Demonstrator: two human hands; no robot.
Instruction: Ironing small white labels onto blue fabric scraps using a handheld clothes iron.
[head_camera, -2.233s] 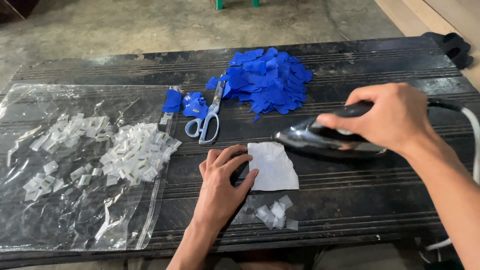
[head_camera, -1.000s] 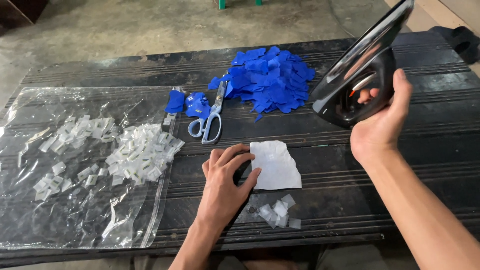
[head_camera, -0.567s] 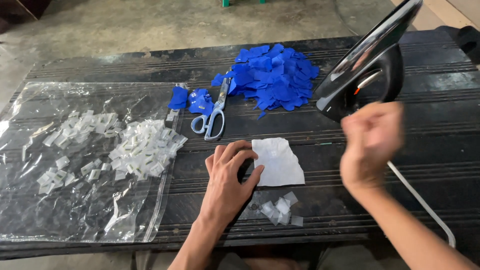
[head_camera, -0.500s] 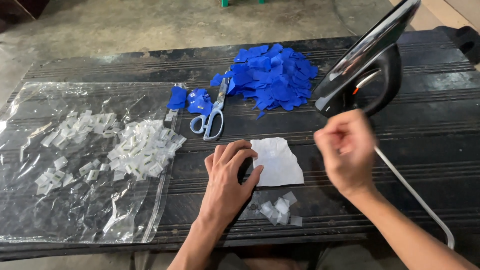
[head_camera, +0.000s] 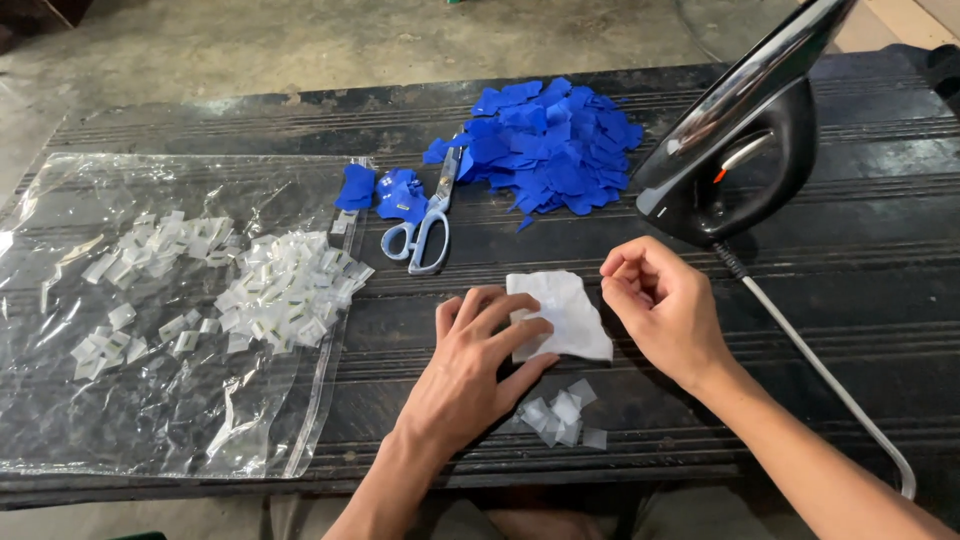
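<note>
My left hand (head_camera: 470, 365) lies flat with its fingers pressing the left edge of a white paper piece (head_camera: 565, 315) on the dark table (head_camera: 880, 290). Just right of the paper, my right hand (head_camera: 665, 310) hovers with loosely curled fingers and holds nothing. A black electric iron (head_camera: 745, 135) stands upright on its heel behind the right hand, its cord (head_camera: 820, 375) trailing toward the front right. Several small clear plastic pieces (head_camera: 560, 415) lie in front of the paper.
A pile of blue cut pieces (head_camera: 550, 145) sits at the back centre, with blue-handled scissors (head_camera: 425, 225) to its left. A clear plastic sheet (head_camera: 150, 400) covered with small clear pieces (head_camera: 285, 290) spreads over the left side.
My right hand lifted the iron off the white paper, stood it upright at the back right, let go, and came down beside the paper. The left hand stayed on the paper.
</note>
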